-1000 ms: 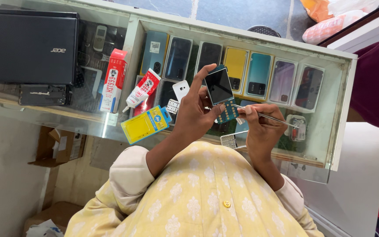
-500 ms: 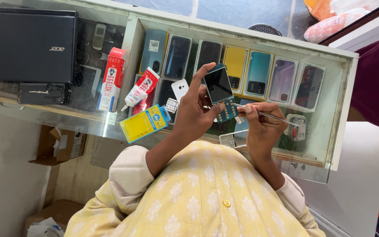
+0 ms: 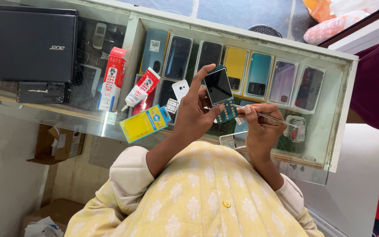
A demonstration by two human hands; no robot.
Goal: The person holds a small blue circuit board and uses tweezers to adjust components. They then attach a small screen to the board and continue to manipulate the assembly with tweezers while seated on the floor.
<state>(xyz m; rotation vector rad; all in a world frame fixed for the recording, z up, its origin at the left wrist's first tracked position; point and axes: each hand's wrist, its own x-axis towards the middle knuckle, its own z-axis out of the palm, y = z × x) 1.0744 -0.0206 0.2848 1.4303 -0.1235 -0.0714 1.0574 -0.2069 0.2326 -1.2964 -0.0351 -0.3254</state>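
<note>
Two hands: left fingers [image 3: 207, 94] pinch phone [image 3: 220, 91]; tweezers [image 3: 264, 116] touching.

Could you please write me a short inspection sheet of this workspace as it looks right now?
Surface: glass counter over a display case of boxed phones.
Job's things: small phone board with dark screen; thin metal tweezers touching its lower edge.
Clutter: closed black laptop, red-and-white glue tube, its box, yellow card pack.
Grippers: left hand grips the board; right hand pinches the tweezers.
Cables: nothing seen.
Surroundings: cardboard box under the counter.
</note>
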